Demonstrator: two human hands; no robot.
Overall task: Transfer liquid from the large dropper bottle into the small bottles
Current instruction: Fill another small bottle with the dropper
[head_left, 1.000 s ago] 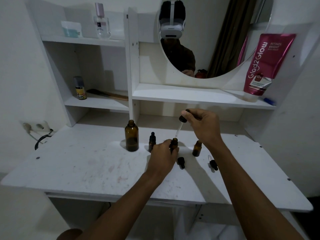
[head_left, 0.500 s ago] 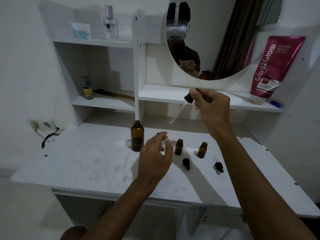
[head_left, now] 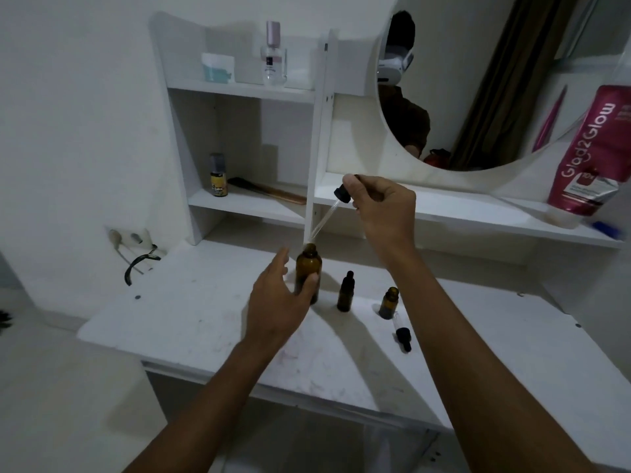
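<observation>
The large amber dropper bottle [head_left: 309,273] stands open on the white table [head_left: 191,319]. My left hand [head_left: 276,302] holds it, thumb on its front and fingers round its left side. My right hand [head_left: 379,209] pinches the black bulb of the dropper [head_left: 342,194]. Its glass pipette slants down-left, and the tip hangs just above the bottle's mouth. To the right stand two small amber bottles, one capped [head_left: 346,291] and one open [head_left: 389,302]. A small loose dropper cap [head_left: 403,336] lies in front of the open one. My right arm hides the table behind it.
White shelves rise behind the table, with a round mirror [head_left: 478,97] above. A pink tube [head_left: 587,155] leans at the right. A spray can [head_left: 218,175] and comb [head_left: 268,194] sit on the left shelf, a perfume bottle [head_left: 273,56] higher up. A socket with cable [head_left: 136,250] is at the left.
My left hand left the small bottle and moved left to the large bottle. My right hand carried the dropper up, then left and down over the large bottle's mouth. The view shifted left.
</observation>
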